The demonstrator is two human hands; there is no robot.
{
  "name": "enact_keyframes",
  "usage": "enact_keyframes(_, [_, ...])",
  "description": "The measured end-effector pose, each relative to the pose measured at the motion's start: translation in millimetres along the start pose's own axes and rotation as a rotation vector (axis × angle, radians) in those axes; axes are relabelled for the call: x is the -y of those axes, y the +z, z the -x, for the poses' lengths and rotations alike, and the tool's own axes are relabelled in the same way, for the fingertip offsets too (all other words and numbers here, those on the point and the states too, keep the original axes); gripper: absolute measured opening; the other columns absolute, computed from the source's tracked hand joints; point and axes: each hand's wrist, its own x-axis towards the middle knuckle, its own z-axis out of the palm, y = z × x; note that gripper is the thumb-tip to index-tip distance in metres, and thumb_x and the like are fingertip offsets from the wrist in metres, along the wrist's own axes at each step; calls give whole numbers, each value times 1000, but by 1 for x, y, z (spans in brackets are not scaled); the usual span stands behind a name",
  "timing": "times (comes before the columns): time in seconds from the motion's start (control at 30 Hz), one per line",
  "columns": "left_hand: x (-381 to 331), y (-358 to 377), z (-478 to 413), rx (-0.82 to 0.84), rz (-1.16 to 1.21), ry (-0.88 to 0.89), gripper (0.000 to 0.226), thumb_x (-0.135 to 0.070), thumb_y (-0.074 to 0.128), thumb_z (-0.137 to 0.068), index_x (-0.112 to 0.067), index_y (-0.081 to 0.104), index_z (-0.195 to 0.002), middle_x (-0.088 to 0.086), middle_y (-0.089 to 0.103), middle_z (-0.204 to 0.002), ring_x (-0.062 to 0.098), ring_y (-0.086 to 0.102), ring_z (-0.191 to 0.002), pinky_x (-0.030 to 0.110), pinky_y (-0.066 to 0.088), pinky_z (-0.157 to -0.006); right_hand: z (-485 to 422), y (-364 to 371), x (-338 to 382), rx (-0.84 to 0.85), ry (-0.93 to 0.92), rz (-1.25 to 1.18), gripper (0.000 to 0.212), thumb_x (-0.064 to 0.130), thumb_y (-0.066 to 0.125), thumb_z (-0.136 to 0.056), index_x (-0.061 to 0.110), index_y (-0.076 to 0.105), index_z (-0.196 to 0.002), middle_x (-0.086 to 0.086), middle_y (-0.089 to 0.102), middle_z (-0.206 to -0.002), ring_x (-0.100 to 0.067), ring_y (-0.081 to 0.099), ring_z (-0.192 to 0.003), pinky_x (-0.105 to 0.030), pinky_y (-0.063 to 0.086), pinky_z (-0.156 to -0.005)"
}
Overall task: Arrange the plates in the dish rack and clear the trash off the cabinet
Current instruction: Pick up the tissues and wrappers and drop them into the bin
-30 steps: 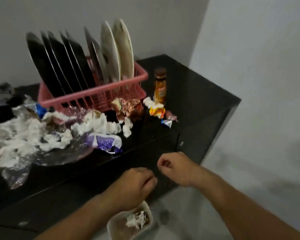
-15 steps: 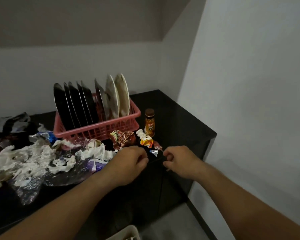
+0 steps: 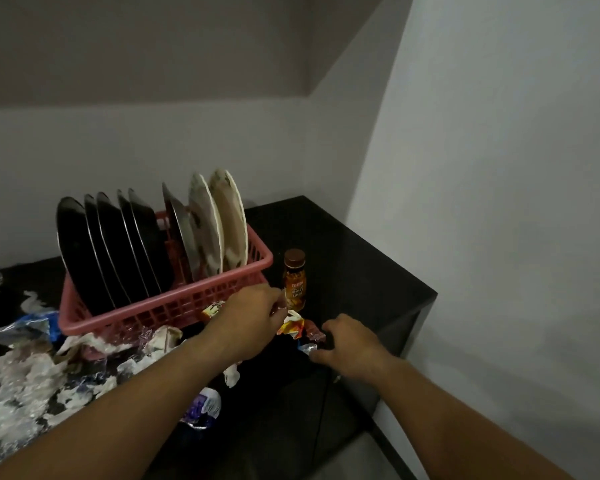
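Observation:
A pink dish rack point(image 3: 136, 317) stands on the black cabinet point(image 3: 343, 258), holding several black plates point(image 3: 111, 244) and two white plates point(image 3: 229, 220) upright. My left hand point(image 3: 253, 320) reaches across the trash in front of the rack, fingers curled at a white scrap beside a small brown bottle point(image 3: 294, 282). An orange wrapper point(image 3: 291, 328) lies just under its fingertips. My right hand point(image 3: 350, 344) is at the cabinet's front edge, its fingertips touching a small silver-blue wrapper point(image 3: 306, 348). Whether the left hand grips anything is hidden.
A heap of torn white tissue and clear plastic point(image 3: 21, 386) covers the cabinet's left part. A purple wrapper point(image 3: 201, 407) lies near the front edge and a blue packet point(image 3: 32, 327) left of the rack. A white wall point(image 3: 499, 237) closes the right side.
The view has tilted up from the floor bin, which is out of sight now. Both hands moved from below the cabinet's edge up and forward onto the wrappers by the bottle.

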Motion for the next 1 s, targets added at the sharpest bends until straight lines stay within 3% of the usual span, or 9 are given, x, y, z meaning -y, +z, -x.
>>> enact_keyframes(0.13, [15, 4, -8, -27, -48, -30, 16, -30, 59, -92, -24, 65, -105, -11, 59, -101, 1, 52, -85, 16, 37, -70, -24, 14, 2, 25, -4, 43, 73, 62, 65, -81, 24, 41, -139, -2, 37, -132, -21, 45, -115, -36, 47, -92])
enact_keyframes(0.2, [20, 9, -9, -19, -59, -63, 17, -30, 59, -91, -24, 65, -106, -10, 59, -103, 3, 53, -86, 19, 40, -74, -33, 20, 2, 69, 3, 76, 73, 55, 63, -87, 23, 34, -145, -5, 34, -136, -25, 43, -119, -37, 47, -94])
enact_keyframes(0.33, [20, 25, -14, 46, -88, -111, 21, -32, 59, -91, -25, 64, -110, -7, 59, -108, 10, 57, -97, 26, 46, -83, -42, 27, -7, 84, -33, 52, 43, 41, 54, -98, 22, 48, -135, -5, 39, -124, -21, 51, -104, -36, 50, -88])
enact_keyframes(0.43, [15, 36, -19, 76, -84, -149, 27, -35, 59, -91, -26, 62, -116, -8, 57, -114, 9, 55, -102, 28, 48, -87, -49, 24, -17, 78, -89, 65, 34, 35, 49, -101, 19, 53, -130, -5, 43, -122, -20, 54, -101, -34, 49, -86])
enact_keyframes(0.57, [7, 52, -25, 67, -130, -142, 37, -43, 60, -90, -27, 57, -123, -8, 54, -119, 9, 52, -105, 22, 44, -84, -60, 21, -27, 54, -132, 112, 26, 30, 48, -102, 18, 54, -123, -5, 47, -123, -19, 53, -103, -31, 48, -85])
enact_keyframes(0.73, [0, 79, -32, 101, -245, -148, 53, -49, 57, -89, -28, 44, -135, -3, 45, -132, 16, 46, -117, 30, 46, -91, -69, 20, -37, 72, -155, 107, 23, 17, 57, -97, 17, 54, -120, -3, 47, -121, -16, 53, -98, -28, 48, -80])
enact_keyframes(0.83, [-3, 99, -29, 144, -321, -144, 52, -47, 53, -92, -26, 39, -138, 1, 44, -132, 19, 45, -117, 33, 47, -90, -72, 14, -44, 59, -123, 34, 16, 18, 54, -98, 25, 50, -112, 1, 55, -109, -10, 55, -91, -27, 51, -75])
enact_keyframes(1.0, [0, 121, -18, 76, -368, -86, 43, -45, 52, -92, -24, 47, -129, 3, 48, -124, 19, 47, -107, 27, 50, -78, -75, 1, -55, 100, -132, -78, 18, 15, 49, -97, 32, 43, -96, 5, 55, -94, -10, 58, -80, -26, 49, -64])
